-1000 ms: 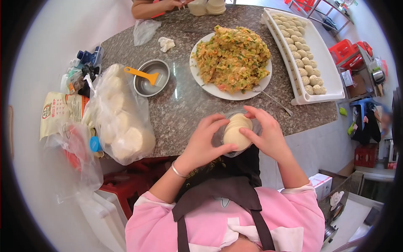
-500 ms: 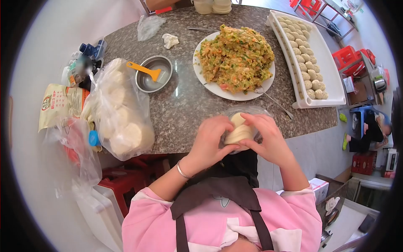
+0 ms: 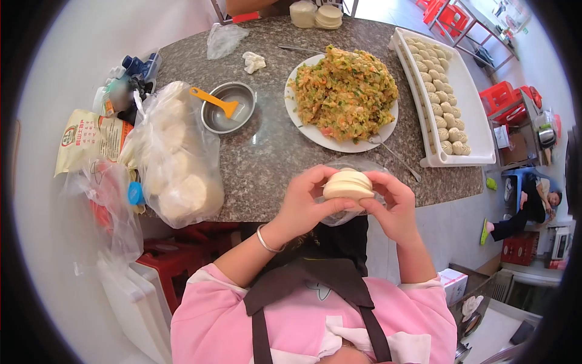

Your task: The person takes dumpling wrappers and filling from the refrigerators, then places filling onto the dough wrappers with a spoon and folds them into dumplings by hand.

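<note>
Between my two hands is a short stack of round, pale dough wrappers, held by its edges above the front edge of the table. My left hand (image 3: 304,200), with a bangle at the wrist, grips the left side of the dough wrappers (image 3: 347,186), thumb along the near face. On the other side, my right hand (image 3: 393,203) has its fingers and thumb closed on the stack. Clear plastic (image 3: 339,219) lies under and behind both hands. Just beyond sits a white plate (image 3: 330,143) heaped with chopped vegetable filling (image 3: 345,91), a fork (image 3: 397,156) resting at its rim.
At right, a white tray (image 3: 479,121) holds rows of pleated buns (image 3: 445,115). Leftward are a metal bowl (image 3: 212,118) with an orange-handled scraper (image 3: 209,99) and a plastic bag of dough wrappers (image 3: 188,194). More wrappers (image 3: 327,17) stand at the far edge. A person sits at far right.
The stack has tipped so its layered edge now faces me, and both hands have shifted their hold around it. The camera view has moved slightly.
</note>
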Demonstrator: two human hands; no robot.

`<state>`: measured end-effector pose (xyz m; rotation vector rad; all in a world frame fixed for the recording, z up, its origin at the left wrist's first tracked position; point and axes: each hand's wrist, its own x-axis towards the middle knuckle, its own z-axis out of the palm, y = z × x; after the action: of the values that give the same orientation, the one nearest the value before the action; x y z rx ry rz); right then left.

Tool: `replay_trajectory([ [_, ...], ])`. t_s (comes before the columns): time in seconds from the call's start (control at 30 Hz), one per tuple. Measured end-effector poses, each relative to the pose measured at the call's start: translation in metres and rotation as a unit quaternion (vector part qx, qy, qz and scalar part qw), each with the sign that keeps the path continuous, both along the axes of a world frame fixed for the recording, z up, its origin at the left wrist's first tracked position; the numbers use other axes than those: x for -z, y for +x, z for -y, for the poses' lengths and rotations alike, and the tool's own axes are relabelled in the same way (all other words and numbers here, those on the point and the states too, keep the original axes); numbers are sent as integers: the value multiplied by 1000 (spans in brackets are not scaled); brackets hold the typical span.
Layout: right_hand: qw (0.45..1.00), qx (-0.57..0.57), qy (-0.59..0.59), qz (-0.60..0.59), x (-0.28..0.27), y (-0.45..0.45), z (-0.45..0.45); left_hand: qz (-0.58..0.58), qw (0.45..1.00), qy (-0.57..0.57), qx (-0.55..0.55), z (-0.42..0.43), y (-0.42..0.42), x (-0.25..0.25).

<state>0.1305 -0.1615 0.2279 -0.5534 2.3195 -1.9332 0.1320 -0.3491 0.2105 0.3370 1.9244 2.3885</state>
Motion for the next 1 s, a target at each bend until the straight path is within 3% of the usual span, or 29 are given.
replay_trajectory([
  [0.03,994,13,-91,60,-2,-1,3,44,998,20,31,2,0,2],
  [0.1,995,-16,-78,54,6,-7,-3,89,993,44,60,6,-1,2],
  [0.17,996,-46,-65,50,11,-8,-5,23,993,-86,71,8,-2,-4],
  [0.2,994,-28,-83,64,11,-9,-4,22,994,-83,67,5,-2,-4],
  [0.27,992,-20,-96,74,12,-11,-2,47,997,63,18,-5,-4,-2],
  [0.33,999,42,-28,5,15,-12,-2,45,996,69,19,-6,-7,6],
  [0.4,998,26,-47,26,18,-14,-3,46,996,77,22,-4,-8,12],
  [0.5,994,12,-95,62,7,-15,5,39,998,0,51,10,-14,-8],
  [0.53,990,9,-124,74,3,-15,8,41,992,-90,77,14,-16,-18],
  [0.57,990,6,-121,75,4,-16,5,43,977,-181,103,17,-16,-22],
  [0.6,997,0,-62,43,6,-18,0,44,978,-179,102,16,-15,-20],
  [0.63,1000,-6,-2,10,7,-20,-2,33,983,-161,80,14,-14,-16],
  [0.7,999,30,-32,24,9,-17,3,16,988,-144,56,6,-12,-8],
  [0.77,995,65,-61,40,11,-17,6,33,994,104,-14,-10,-9,-1],
  [0.83,995,62,-83,1,13,-20,8,58,996,68,15,1,-9,-1],
  [0.87,995,60,-81,1,7,-22,9,36,997,-47,59,10,-13,-8],
  [0.9,999,25,6,-45,-4,-24,11,14,982,-161,103,16,-16,-12],
  [0.93,992,-11,93,-89,-10,-24,11,17,982,-158,103,18,-17,-13],
  [1.0,993,8,83,-80,-6,-23,9,-34,976,-195,94,19,-18,-13],
])
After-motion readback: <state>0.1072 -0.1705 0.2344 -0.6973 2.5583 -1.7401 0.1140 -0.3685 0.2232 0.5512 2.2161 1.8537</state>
